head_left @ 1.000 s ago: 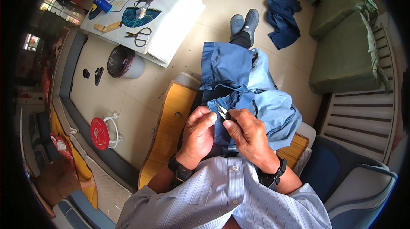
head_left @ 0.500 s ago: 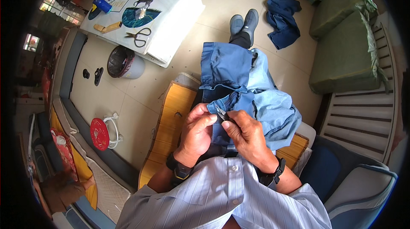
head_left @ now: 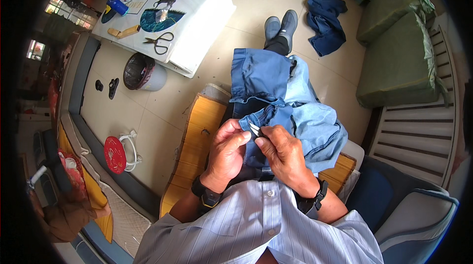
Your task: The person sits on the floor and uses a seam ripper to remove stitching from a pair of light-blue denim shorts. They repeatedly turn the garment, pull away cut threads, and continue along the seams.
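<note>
Head view: both hands' fingers pinch blue garment (head_left: 295, 116); right hand (head_left: 283, 158) holds small snips (head_left: 254, 129).

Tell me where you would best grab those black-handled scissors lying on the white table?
Grip the scissors by the two black loop handles, coming from above on the side nearer the table edge. They lie flat with handles spread open, blades pointing away toward the wooden strip.

Scissors (head_left: 158, 41) on white table (head_left: 197, 42), bin (head_left: 143, 72), green cushions (head_left: 394, 62)
</note>
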Demonstrator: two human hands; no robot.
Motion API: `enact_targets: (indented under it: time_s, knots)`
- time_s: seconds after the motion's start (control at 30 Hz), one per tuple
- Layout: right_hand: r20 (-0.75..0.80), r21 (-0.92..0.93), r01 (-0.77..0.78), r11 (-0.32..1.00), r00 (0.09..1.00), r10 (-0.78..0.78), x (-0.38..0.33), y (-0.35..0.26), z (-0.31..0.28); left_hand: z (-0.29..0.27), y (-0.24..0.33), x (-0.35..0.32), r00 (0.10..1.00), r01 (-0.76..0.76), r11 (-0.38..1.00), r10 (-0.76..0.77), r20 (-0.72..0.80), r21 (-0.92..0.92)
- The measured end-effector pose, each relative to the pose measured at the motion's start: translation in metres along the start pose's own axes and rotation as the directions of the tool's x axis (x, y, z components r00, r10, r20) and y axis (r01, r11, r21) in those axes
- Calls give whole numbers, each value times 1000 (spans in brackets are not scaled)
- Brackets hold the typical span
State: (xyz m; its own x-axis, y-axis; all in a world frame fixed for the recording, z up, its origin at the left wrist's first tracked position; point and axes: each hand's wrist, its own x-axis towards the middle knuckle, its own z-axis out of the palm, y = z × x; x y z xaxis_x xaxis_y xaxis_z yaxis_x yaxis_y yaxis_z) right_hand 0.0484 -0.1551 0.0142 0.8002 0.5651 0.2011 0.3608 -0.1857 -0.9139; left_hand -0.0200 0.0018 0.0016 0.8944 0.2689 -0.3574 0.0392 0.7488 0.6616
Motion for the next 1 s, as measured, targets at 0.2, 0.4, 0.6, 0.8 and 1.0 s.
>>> enact_targets:
  time_s: [0.2,0.4,0.6,0.8,1.0]
  knots:
    - [43,176,-193,965,981,189,-3,2,-1,-7,-2,2,999,2,1000,-2,33,-4]
    - [27,653,-399,643,862,507,9,29,-27,-31,18,10,999,-47,998,47,-10,45]
    - [16,605,-462,649,821,571,15,65,-54,-77,30,28,993,-96,975,109,-54,201]
    - [-192,285,-353,891,890,414,13,120,-64,-123,25,51,980,76,802,50,-193,592]
    - [-147,-123,-293,948,950,274,14,161,-71,-55,39,70,843,-393,-17,393,368,919]
